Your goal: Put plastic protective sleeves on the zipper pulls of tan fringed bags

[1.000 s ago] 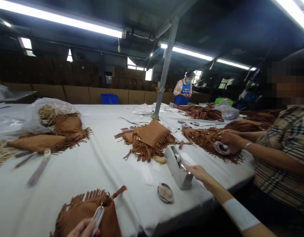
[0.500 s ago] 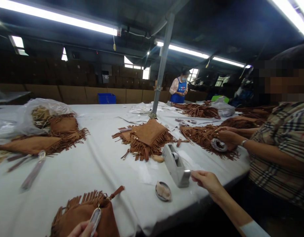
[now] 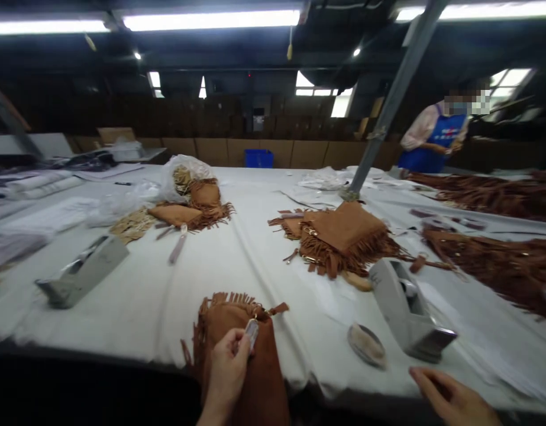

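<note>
A brown suede fringed bag (image 3: 244, 361) lies at the table's near edge, partly hanging over it. My left hand (image 3: 231, 361) pinches a small plastic-wrapped strap piece (image 3: 251, 333), which hangs by a gold-coloured ring near the bag's top corner. A short brown tab (image 3: 279, 309) sticks out beside it. My right hand (image 3: 454, 396) is at the front edge on the right, thumb and finger pressed together; whatever is between them does not show. Just beyond that hand stands a grey tape dispenser (image 3: 403, 313). A small round dish (image 3: 365, 345) with something pale in it lies to its left.
Several stacked fringed bags (image 3: 343, 228) lie mid-table by a metal post (image 3: 388, 106). More brown fringe (image 3: 490, 266) covers the right side. A second tape dispenser (image 3: 84, 272) stands left, before a plastic bag (image 3: 193, 174) and other bags. A person in a blue apron (image 3: 439, 139) stands behind.
The view has swung left. My right hand has come away from the tape dispenser's cutting end toward the table's front edge. My left hand still pinches the wrapped strap piece.
</note>
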Motion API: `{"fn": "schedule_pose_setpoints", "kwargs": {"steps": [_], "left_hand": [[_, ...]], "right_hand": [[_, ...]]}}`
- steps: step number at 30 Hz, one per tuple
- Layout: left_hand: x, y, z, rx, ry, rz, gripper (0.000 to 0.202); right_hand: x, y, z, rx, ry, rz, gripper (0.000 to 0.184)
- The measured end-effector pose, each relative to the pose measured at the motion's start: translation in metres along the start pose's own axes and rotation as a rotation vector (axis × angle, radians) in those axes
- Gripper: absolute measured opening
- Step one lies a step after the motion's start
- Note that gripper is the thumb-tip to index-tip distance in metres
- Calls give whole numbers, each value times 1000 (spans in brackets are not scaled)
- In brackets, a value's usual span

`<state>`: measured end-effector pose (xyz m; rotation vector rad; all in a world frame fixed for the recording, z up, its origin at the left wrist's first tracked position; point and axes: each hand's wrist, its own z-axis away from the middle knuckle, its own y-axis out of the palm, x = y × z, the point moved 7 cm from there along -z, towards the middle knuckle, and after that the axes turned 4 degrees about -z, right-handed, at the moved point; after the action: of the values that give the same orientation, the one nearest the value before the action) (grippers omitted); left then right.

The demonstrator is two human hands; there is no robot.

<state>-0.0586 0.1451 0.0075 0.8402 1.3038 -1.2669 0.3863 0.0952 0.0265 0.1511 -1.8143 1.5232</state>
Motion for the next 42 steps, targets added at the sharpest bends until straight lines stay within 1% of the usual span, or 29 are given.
{"fn": "schedule_pose_setpoints", "kwargs": {"steps": [1, 2, 4, 6, 7, 8, 9, 10, 12, 14, 16, 18, 22, 24, 27, 30, 32, 34, 36, 38, 40, 41, 42], "left_hand": [[-6, 0, 1, -7, 52, -50, 39], [-10, 0, 3, -19, 90, -100, 38], [-13, 0, 7, -49, 121, -182, 36], [-14, 1, 10, -66, 150, -220, 33], [-14, 2, 11, -75, 167, -223, 32], [-15, 3, 12, -78, 181, -218, 31], [-14, 4, 12, -78, 190, -209, 30], [-14, 5, 12, -75, 194, -200, 29], [-15, 6, 12, -69, 195, -180, 27], [-15, 6, 13, -70, 200, -159, 25], [-16, 6, 13, -79, 210, -155, 23], [-15, 6, 13, -87, 215, -169, 22], [-9, 8, 10, -86, 197, -198, 22], [-8, 9, 9, -92, 179, -193, 21], [-9, 6, 11, -153, 134, -133, 15], [-10, 4, 12, -194, 101, -75, 32], [-11, 4, 10, -178, 113, -63, 33], [-12, 4, 5, -143, 126, -37, 26], [-11, 3, -3, -104, 105, 35, 20], [-8, 2, -11, -58, 29, 160, 17], [-4, 3, -18, -24, -71, 310, 16], [-3, 3, -20, -12, -111, 372, 15], [-2, 4, -21, -3, -140, 420, 15]], "right_hand": [[29, 19, 5, 117, -68, -120, 32], [63, 39, 14, 250, -147, -196, 33], [137, 67, 34, 409, -275, -294, 36], [204, 92, 54, 559, -375, -389, 35], [232, 103, 62, 621, -416, -448, 35], [253, 113, 68, 667, -449, -495, 34], [269, 123, 73, 706, -481, -527, 34], [280, 133, 76, 731, -504, -544, 34], [289, 152, 76, 734, -519, -522, 33], [288, 166, 71, 685, -492, -442, 33], [284, 174, 65, 628, -454, -351, 35], [280, 178, 61, 604, -405, -289, 38], [271, 186, 56, 636, -256, -245, 38], [269, 191, 53, 644, -214, -244, 40], [268, 197, 52, 654, -216, -258, 41], [267, 201, 51, 655, -224, -267, 41], [266, 202, 50, 651, -213, -271, 41], [265, 202, 50, 657, -200, -286, 41], [267, 201, 50, 690, -192, -334, 40], [269, 201, 53, 780, -181, -427, 36], [271, 200, 55, 859, -150, -547, 24], [272, 198, 55, 870, -131, -605, 20], [271, 196, 54, 861, -114, -657, 21]]}}
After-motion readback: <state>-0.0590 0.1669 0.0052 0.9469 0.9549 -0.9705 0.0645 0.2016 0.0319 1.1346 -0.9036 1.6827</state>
